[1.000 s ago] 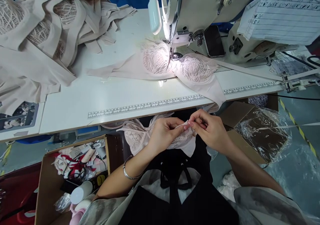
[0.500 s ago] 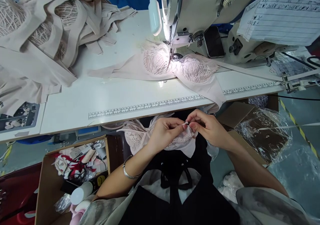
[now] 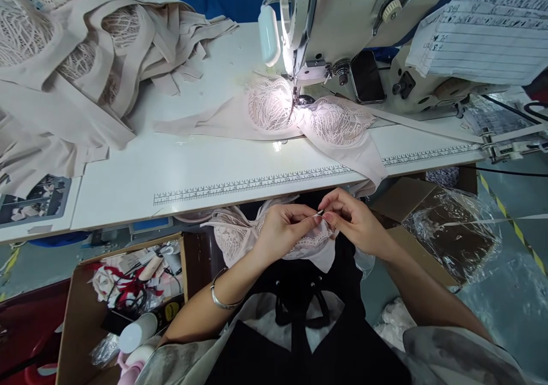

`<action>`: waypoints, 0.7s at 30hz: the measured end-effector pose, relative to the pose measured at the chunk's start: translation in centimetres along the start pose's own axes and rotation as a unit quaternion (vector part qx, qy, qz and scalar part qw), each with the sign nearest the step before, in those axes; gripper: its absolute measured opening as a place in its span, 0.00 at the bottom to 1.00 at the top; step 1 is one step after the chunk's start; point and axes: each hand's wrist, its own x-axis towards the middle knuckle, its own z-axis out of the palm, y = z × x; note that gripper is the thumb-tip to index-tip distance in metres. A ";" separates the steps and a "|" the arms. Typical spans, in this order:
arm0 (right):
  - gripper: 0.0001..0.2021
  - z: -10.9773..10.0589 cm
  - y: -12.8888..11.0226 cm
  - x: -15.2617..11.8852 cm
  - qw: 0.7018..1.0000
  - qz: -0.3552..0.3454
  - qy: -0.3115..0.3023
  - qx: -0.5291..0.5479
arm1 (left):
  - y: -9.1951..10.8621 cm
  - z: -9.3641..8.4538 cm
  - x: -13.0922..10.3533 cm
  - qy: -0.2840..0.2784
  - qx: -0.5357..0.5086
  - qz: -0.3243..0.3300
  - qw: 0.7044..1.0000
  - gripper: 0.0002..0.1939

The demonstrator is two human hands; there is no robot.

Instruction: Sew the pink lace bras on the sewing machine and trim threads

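Note:
A pale pink lace bra (image 3: 232,242) lies across my lap below the table edge. My left hand (image 3: 282,231) is closed, pinching the bra's upper edge between thumb and fingers. Close against it, my right hand (image 3: 353,220) is also closed in a pinch at the same edge. A small dark thing (image 3: 320,212) shows between the fingertips, too small to name. Another pale pink bra (image 3: 338,123) lies on the table under the needle of the sewing machine (image 3: 342,19), with a strap running off to the right.
Pale bra pieces are heaped at the left of the white table (image 3: 205,171), which has a printed ruler (image 3: 257,183). A phone (image 3: 367,76) lies by the machine. Below stand a carton of odds and ends (image 3: 71,316) and a carton with clear plastic (image 3: 411,196).
My fingertips have shifted slightly at the bra's edge, and the small dark thing shows a little more. The view has moved very slightly; the bra under the needle stays put.

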 end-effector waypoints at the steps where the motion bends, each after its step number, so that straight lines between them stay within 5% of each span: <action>1: 0.15 0.0 -0.1 0.0 1.000 0.000 -0.004 -0.005 | 0.0 0.0 0.0 0.000 0.003 -0.001 1.000 0.14; 9: 0.21 -0.1 0.2 0.1 0.995 -0.022 0.093 0.027 | -0.1 0.1 -0.2 0.017 0.025 0.012 0.999 0.15; 13: 0.30 -0.4 0.0 0.3 0.996 -0.025 0.081 -0.001 | -0.2 0.3 -0.3 0.049 0.041 0.010 0.998 0.15; 18: 0.24 0.5 -0.9 0.9 0.998 -0.010 0.035 -0.051 | -0.6 0.8 -0.5 0.070 0.049 0.030 0.996 0.15; 21: 0.22 0.5 -1.7 0.3 0.989 -0.059 0.089 -0.104 | -0.9 0.0 -1.0 0.067 0.147 0.067 0.985 0.11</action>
